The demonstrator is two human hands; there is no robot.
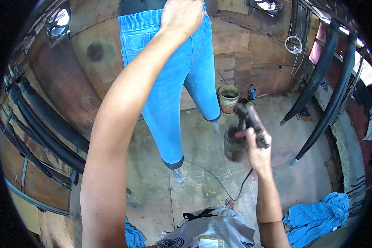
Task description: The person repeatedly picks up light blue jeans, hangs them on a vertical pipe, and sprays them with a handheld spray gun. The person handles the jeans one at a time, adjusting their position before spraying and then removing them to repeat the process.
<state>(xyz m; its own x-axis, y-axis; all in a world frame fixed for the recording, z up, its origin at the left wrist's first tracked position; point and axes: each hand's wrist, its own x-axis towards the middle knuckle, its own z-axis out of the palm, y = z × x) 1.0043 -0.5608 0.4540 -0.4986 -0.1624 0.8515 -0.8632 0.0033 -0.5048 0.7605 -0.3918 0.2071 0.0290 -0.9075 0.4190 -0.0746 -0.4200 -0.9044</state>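
Observation:
A pair of bright blue jeans (165, 99) hangs upright in front of me, pulled over a black leg form (138, 6) that shows above the waistband and below the hems. My left hand (182, 17) is closed on the waistband near the front, its fingers partly cut off by the upper edge. Lower and to the right, my right hand (258, 151) grips a dark spray gun (249, 118), blurred by motion. Its dark cup (234, 144) hangs beneath, and a thin hose (223, 186) curves away over the floor. The gun is apart from the jeans.
Other black leg forms (318, 78) hang at the right, and more black tubes (49, 120) at the left. A stained bucket (228, 99) and blue bottles (252, 91) stand by the far wall. Piled blue garments (318, 219) lie at lower right. Fans (58, 22) sit high on the walls.

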